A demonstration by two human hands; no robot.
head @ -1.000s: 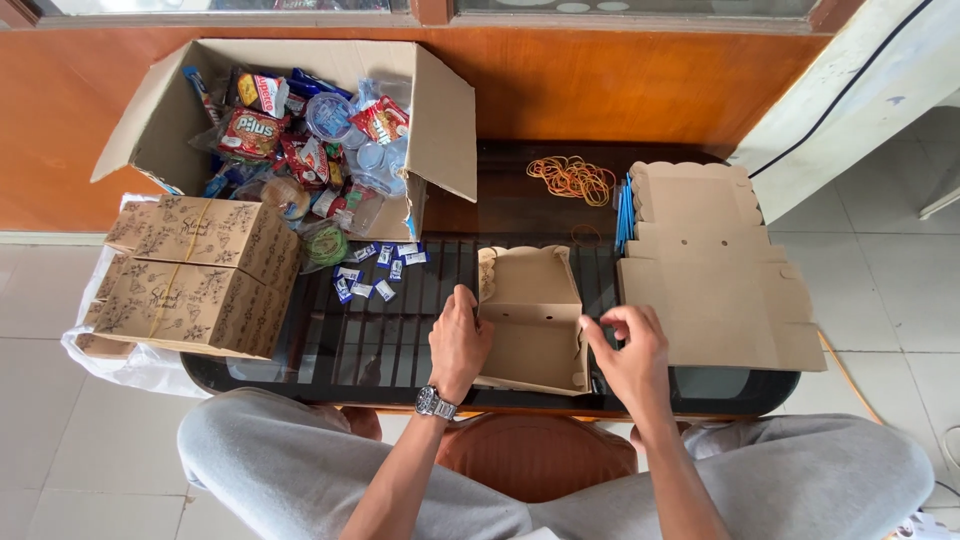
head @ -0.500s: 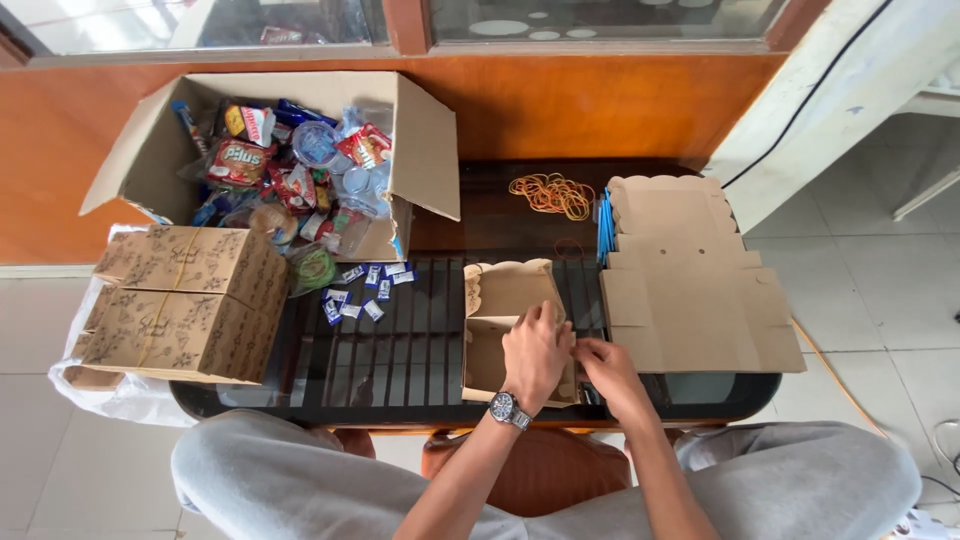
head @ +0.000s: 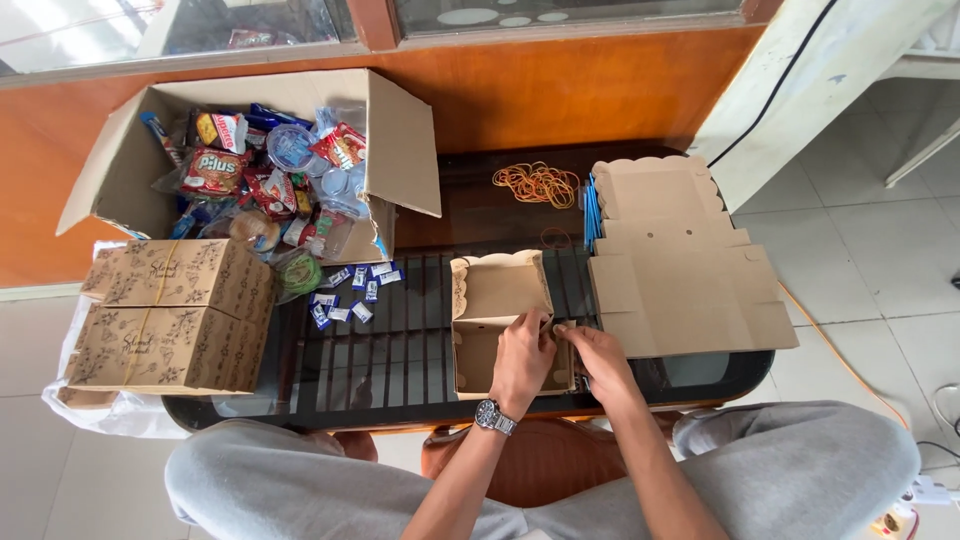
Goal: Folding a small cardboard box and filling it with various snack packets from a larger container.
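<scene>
Sitting on the dark table (head: 400,350), near the front edge: small brown box (head: 497,300), lid up. Pinching its right wall with both hands, left hand (head: 523,357) and right hand (head: 592,355), fingertips almost touching. Lying just right: flat cardboard (head: 680,270). Lying behind: rubber bands (head: 535,184).

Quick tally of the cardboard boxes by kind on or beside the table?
Large open carton of snacks: 1
Closed printed boxes, tied with bands, stacked at left: 2 visible
Half-folded plain box, both hands on it (left hand, right hand): 1
Stack of flat unfolded blanks: 1 stack, sheets uncountable
Total: 5
</scene>
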